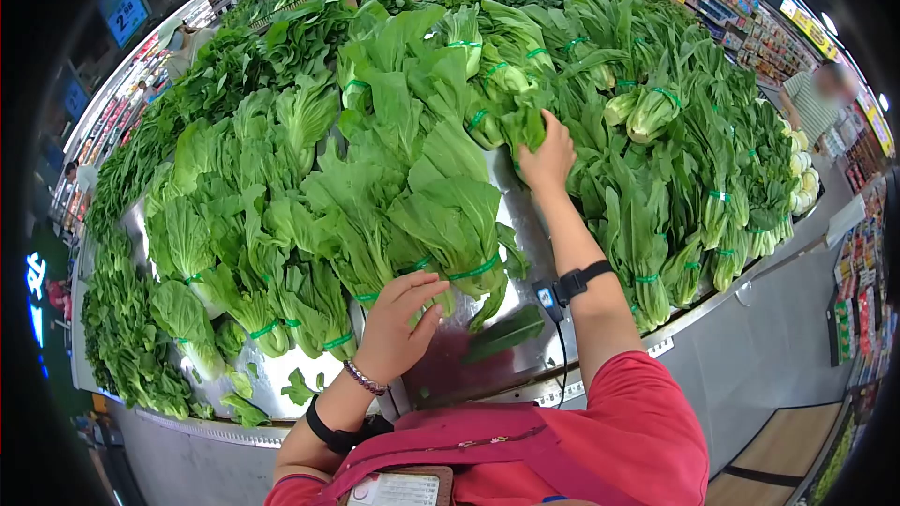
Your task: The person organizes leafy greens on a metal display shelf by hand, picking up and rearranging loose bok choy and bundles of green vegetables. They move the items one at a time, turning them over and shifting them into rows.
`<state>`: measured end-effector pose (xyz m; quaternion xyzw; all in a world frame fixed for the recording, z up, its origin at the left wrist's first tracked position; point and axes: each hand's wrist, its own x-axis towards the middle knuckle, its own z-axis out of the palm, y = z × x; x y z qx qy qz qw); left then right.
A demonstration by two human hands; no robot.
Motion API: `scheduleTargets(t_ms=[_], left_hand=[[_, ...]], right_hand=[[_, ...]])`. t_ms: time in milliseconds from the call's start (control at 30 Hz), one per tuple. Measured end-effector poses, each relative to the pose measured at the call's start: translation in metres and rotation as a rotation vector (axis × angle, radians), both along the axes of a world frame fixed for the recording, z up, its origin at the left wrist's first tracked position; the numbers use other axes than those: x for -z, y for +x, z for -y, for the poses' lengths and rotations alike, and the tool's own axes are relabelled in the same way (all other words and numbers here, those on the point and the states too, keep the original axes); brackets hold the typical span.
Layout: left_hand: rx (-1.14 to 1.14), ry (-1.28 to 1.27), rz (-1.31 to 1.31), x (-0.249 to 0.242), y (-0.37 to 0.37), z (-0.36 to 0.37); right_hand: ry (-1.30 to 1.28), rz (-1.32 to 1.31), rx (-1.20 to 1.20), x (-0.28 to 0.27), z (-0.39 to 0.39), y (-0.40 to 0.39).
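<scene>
My right hand (548, 155) reaches to the middle of the display, its fingers closed on the leaves of a leafy green bunch (523, 126). Part of that bunch is hidden among its neighbours. My left hand (403, 319) hovers low over the near edge, fingers stretched and thumb apart, holding nothing. Just beyond it lies a bunch of mustard greens (450, 215) tied with a green band (473, 268). A loose dark green leaf (504, 334) rests on the metal between my arms.
Several banded bunches of leafy greens (647, 290) fill the right side, with more greens (187, 244) at left. Torn leaves (298, 386) lie on the metal counter (272, 370). A person in a striped shirt (811, 103) stands at the far right, near stocked shelves (722, 9).
</scene>
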<state>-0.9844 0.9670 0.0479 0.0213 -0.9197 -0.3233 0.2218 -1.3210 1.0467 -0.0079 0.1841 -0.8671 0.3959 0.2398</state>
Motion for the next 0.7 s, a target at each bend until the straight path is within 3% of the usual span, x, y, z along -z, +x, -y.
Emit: scheduleTargets(t_ms=[33,133,200,233,267,300,367,500,600,700], left_hand=[[-0.019,0.042,0.014,-0.001,0.002,0.000],[-0.022,0.138,0.080,0.000,0.004,0.006],[-0.002,0.203,0.141,0.003,0.001,0.004],[0.000,0.437,0.158,0.003,-0.008,-0.001],[0.002,0.671,0.176,0.004,-0.017,-0.006],[0.002,0.678,0.185,0.007,-0.026,-0.011],[0.005,0.561,0.106,0.015,-0.045,-0.016],[0.085,0.401,0.112,0.017,-0.055,-0.029],[0.186,0.355,0.242,0.010,-0.056,-0.039],[0.204,0.407,0.294,0.013,-0.056,-0.044]], right_hand=[[-0.001,-0.002,-0.003,0.004,-0.006,-0.002],[-0.749,0.245,-0.401,0.002,-0.023,0.003],[-0.900,0.445,-0.534,-0.030,-0.043,0.027],[-0.941,0.525,-0.623,-0.054,-0.051,0.045],[-0.850,0.523,-0.676,-0.072,-0.050,0.060],[-0.759,0.521,-0.727,-0.080,-0.044,0.072],[-0.449,0.262,-0.726,-0.074,-0.024,0.069],[-0.080,0.044,-0.294,-0.052,0.017,-0.021],[0.069,0.144,-0.148,-0.056,0.041,-0.055],[0.210,0.143,-0.199,-0.044,0.053,-0.083]])
